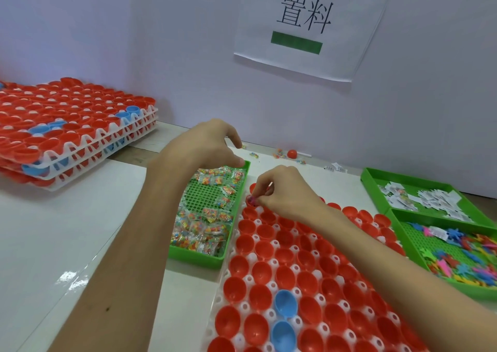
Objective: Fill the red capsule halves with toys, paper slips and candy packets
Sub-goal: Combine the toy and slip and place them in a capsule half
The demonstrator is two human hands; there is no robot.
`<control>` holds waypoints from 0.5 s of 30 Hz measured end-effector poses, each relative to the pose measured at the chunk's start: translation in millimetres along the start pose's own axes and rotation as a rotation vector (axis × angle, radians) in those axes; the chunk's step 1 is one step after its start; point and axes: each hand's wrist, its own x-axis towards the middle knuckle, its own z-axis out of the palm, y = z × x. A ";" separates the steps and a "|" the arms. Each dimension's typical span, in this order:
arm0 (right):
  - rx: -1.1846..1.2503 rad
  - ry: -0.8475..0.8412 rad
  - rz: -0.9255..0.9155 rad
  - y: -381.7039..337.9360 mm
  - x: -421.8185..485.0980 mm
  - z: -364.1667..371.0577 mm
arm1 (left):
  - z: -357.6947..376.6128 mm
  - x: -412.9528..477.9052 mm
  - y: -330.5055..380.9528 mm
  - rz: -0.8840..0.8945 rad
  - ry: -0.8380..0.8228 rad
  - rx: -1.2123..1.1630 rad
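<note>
1. Because spare stock is kept out of the way, a stack of loaded trays (75,125) sits well to the left of the working tray (225,276), against the wall.
2. The left hand (212,147) hovers over the far end of the green candy tray (193,258), which lies just beside the working tray's left edge so the candy packets (204,225) are a short reach away. Its fingers curl downward; whether they already pinch a packet I cannot tell, since the knuckles hide the tips.
3. The right hand (285,193) works at the working tray's far-left corner. Thumb and forefinger pinch a small pink piece (252,199) and lower it into the corner cup, a fine grip that suits the narrow opening.
4. The red capsule halves (265,249) sit open side up between the working tray's white pegs, which steady them. Nearly all in view look empty, so filling seems barely begun; two blue halves (286,303) sit among them.
5. Right of the working tray, two green trays lie within the right hand's reach: the slip tray (373,179) with paper slips (435,198), and the toy tray (398,222) with toys (462,260).
</note>
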 end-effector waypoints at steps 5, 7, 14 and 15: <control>-0.073 -0.045 -0.008 -5.9 4.2 -2.2 | 1.6 0.7 0.7 0.015 -0.016 0.004; -0.063 -0.062 -0.009 -5.3 4.9 -2.8 | 1.5 0.8 0.5 0.019 -0.018 0.006; 0.014 0.050 0.006 -3.6 3.3 4.2 | 3.4 4.3 -3.0 0.021 -0.043 0.029; 0.014 0.047 0.002 -4.2 3.1 5.1 | 4.9 5.2 -4.3 0.022 -0.053 0.048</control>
